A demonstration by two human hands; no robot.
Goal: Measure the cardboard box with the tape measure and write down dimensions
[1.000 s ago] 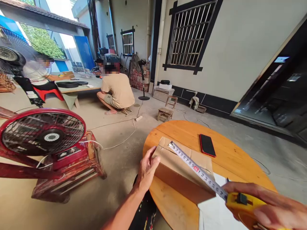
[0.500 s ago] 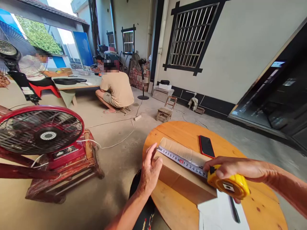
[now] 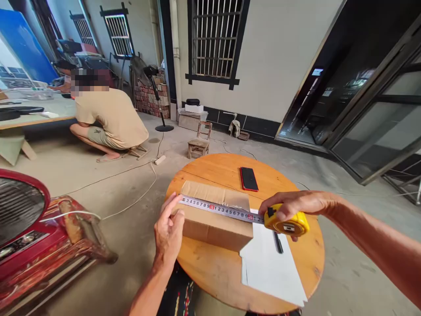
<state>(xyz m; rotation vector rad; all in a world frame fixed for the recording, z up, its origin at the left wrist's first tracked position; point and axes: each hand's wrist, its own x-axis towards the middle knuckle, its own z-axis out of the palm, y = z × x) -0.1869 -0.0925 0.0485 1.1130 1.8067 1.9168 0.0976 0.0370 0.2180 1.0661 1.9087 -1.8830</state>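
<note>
A yellow tape measure [image 3: 297, 224] is gripped in my right hand [image 3: 283, 208], just past the right end of a brown cardboard box [image 3: 213, 228]. Its white blade [image 3: 226, 211] lies stretched lengthwise across the top of the box and runs beyond the right edge. At the box's left end my left hand [image 3: 169, 230] is closed, fingertips on the blade's tip and thumb against the box corner. The tip itself is partly hidden by the fingers. Under and right of the box lie sheets of white paper [image 3: 269, 272] with a black pen [image 3: 278, 242].
A round wooden table [image 3: 210, 281] carries these things, along with a red-cased phone [image 3: 249, 179] behind the box. To the left stands a red fan [image 3: 23, 219] on a worn wooden stand. Farther off are a small chair [image 3: 199, 142] and a squatting person [image 3: 112, 116] at another table.
My right hand has drawn the tape measure farther right, so more blade shows, now past the box's end. My left hand stays at the left end. The view has turned right.
</note>
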